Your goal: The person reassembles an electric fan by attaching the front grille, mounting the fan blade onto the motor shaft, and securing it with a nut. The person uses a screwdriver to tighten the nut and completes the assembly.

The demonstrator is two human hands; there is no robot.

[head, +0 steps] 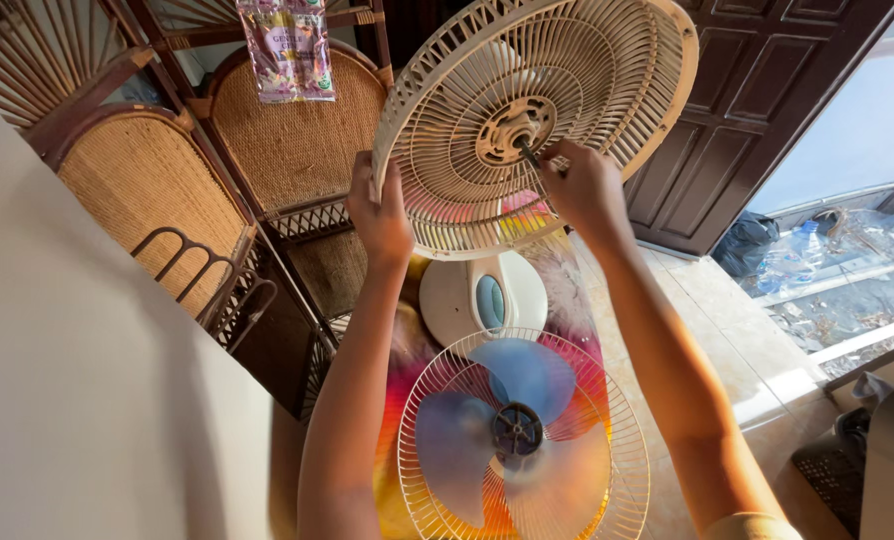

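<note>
a: where are the hands?

b: the left hand (380, 212) is wrapped round the rim of the rear fan guard (533, 115), fingers curled over its edge. the right hand (585, 188) is pinched at the hub, fingertips closed on the dark motor shaft (528, 153) that pokes through the middle.

a: and the guard itself?

b: held up on the fan, tilted towards the camera, above the white round fan base (482, 298).

a: how far along does it look?

b: i'd judge the fan is stripped down: the front guard (524, 436) lies flat below on a bright tie-dye cloth (567, 290), with the blue blade (517, 428) resting in it. only the rear guard is on the motor, so that part is left.

a: materials?

b: the rear guard is cream plastic, ribbed in fine radial slats, yellowed. the front one is thin white wire in a round cage. the blade is translucent, three broad lobes. behind, woven rattan chairs (292, 140) with dark wood frames.
</note>
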